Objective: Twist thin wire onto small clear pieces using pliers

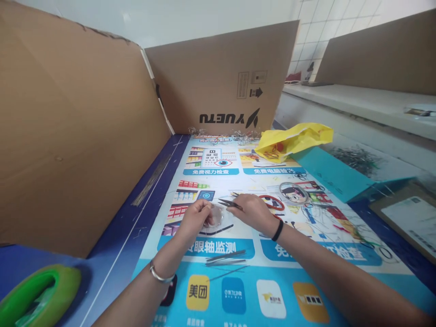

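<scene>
1. I see left hand [199, 215] pinching clear piece [218, 218] above the poster [272, 272].
2. Right hand [254, 210] grips pointed tool [229, 203], tips just beside the piece.
3. Thin rods [225, 262] lie on poster, near side of hands.

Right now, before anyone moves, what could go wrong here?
The dark pointed tool in the right hand has its tips close to the left hand, so a slip might nick a finger. The thin dark strips lie loose between the forearms and could be scattered by a brushing arm.
</scene>
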### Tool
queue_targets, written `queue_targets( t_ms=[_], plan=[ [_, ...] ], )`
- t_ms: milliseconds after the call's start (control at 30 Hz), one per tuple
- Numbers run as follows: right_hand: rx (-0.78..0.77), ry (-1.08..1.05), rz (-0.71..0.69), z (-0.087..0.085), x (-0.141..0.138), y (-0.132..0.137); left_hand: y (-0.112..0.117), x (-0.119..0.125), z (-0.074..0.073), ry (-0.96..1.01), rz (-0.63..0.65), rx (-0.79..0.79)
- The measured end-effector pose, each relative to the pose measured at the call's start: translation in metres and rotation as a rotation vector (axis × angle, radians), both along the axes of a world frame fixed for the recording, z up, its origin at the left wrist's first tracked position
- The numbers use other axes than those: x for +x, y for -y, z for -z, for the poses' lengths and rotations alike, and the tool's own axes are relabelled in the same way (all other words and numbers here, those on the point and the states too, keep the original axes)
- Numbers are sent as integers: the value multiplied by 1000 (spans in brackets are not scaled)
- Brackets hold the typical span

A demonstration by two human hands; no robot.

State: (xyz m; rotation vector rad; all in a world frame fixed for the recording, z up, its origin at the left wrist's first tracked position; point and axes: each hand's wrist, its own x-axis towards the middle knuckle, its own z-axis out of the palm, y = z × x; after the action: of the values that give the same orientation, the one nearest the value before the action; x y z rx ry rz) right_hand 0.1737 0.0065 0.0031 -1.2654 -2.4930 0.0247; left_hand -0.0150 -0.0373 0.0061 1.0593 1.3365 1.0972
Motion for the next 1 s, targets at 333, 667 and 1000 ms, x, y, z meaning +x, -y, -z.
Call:
queue_targets(
  t_ms=[333, 667, 1000],
  plan=[
    [-108, -167, -77, 0, 2, -1, -4, -11, 0, 588, -125, -163],
    [-105, -242, -75, -1, -1, 1, 5, -1, 1, 347, -45, -62],
    [106, -361, -115, 3, 3, -1, 4, -3, 1, 299, -36, -81]
  ],
)
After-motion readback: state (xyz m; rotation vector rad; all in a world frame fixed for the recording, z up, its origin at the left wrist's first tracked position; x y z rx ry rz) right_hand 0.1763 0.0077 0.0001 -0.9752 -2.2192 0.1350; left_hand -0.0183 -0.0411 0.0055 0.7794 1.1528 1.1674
